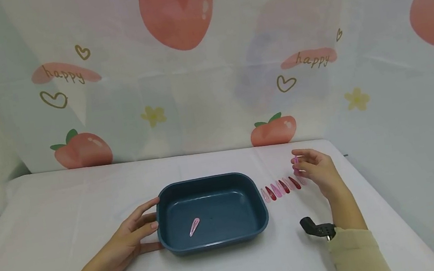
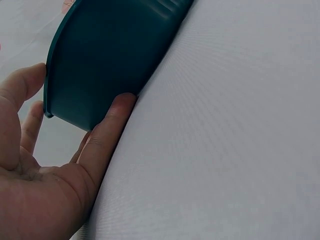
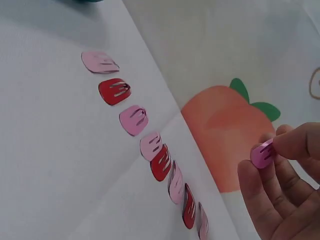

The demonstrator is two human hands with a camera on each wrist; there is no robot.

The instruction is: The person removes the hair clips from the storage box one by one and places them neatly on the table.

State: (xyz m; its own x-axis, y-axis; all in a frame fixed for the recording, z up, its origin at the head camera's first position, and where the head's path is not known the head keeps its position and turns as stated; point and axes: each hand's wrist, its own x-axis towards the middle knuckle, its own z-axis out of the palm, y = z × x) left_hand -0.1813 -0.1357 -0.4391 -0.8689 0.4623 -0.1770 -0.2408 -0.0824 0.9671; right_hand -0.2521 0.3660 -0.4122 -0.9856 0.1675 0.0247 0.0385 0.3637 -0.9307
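The right hand (image 1: 318, 171) is pinching a pink clip (image 3: 262, 153) in curled fingers, right of the tray (image 1: 215, 242), above the clip row (image 1: 282, 187). The left hand (image 1: 131, 238) is resting straight fingers against the tray's left wall. The light pinch could be letting the clip slip onto the counter (image 1: 65, 212).

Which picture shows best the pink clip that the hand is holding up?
The right wrist view: the pink clip is large there, pinched between the fingertips of the right hand, its slots plain. The head view shows it only as a tiny pink sliver above the row of clips. The left wrist view misses it.
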